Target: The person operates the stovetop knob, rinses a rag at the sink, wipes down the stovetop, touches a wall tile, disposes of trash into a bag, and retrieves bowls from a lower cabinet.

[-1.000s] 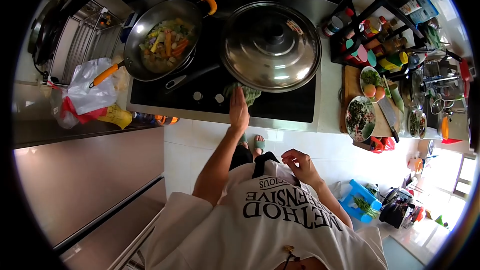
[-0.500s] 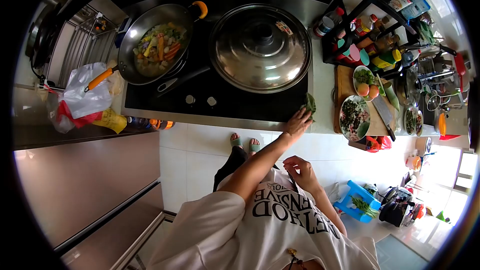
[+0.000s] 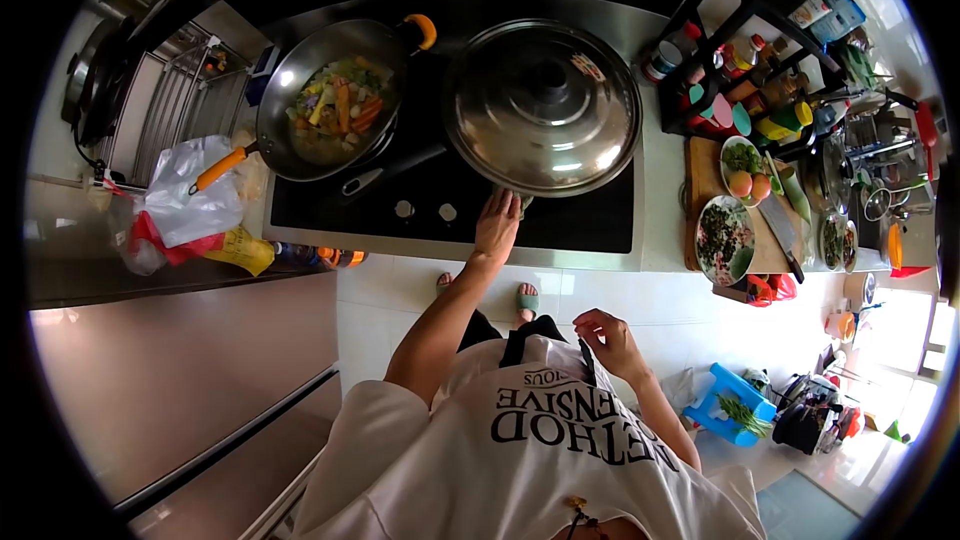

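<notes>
On the black stovetop [image 3: 590, 232], my left hand [image 3: 497, 225] lies over a green cloth [image 3: 525, 203], pressing it against the glass just below the front rim of a large lidded pan [image 3: 545, 145]. Most of the cloth is hidden under the fingers and the pan's edge. My right hand [image 3: 608, 340] hovers in front of the shirt, its fingers loosely bent and apart, with nothing visible in it. Left of the lidded pan sits an open wok [image 3: 275, 125] with chopped vegetables [image 3: 342, 108] in it.
Right of the stove, a cutting board [image 3: 705, 175] bears a knife [image 3: 780, 230], a plate of chopped food [image 3: 725, 240] and a bowl with eggs [image 3: 742, 155]. Behind it stands a rack of bottles [image 3: 742, 58]. Plastic bags [image 3: 190, 195] lie at the left; a blue basket [image 3: 730, 410] is lower right.
My left hand with the cloth went right to the stovetop's front right corner, then back left to below the lidded pan. My right hand stays near the shirt.
</notes>
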{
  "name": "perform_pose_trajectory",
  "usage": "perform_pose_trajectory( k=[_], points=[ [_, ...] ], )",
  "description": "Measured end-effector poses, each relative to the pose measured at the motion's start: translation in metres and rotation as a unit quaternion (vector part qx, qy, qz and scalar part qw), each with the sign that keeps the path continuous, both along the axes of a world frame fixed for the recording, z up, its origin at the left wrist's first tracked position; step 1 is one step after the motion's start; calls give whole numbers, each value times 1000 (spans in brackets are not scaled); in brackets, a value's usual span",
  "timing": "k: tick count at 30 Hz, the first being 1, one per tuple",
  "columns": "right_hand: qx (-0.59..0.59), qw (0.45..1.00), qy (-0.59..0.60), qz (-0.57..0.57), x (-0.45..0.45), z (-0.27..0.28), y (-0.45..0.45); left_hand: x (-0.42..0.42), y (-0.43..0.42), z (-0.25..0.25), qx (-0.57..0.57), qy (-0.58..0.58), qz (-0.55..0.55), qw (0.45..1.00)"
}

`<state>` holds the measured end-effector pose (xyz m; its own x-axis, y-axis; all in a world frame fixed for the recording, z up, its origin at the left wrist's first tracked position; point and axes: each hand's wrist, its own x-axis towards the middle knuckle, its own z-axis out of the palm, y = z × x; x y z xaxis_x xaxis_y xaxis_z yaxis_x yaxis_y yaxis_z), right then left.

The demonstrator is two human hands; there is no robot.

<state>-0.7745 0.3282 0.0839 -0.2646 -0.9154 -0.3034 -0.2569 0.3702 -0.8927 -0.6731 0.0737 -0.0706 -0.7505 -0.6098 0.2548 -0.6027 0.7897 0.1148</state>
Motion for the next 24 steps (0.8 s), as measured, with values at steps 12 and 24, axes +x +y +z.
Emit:
perform_pose_trajectory(
  k=[12,24],
  points=[
    [-13,998,-17,-64,82,2,-61,33,-31,2,162,4,1,987],
    [-29,996,11,-84,71,4,-41,81,-131,23,65,239,106,963]
  ],
)
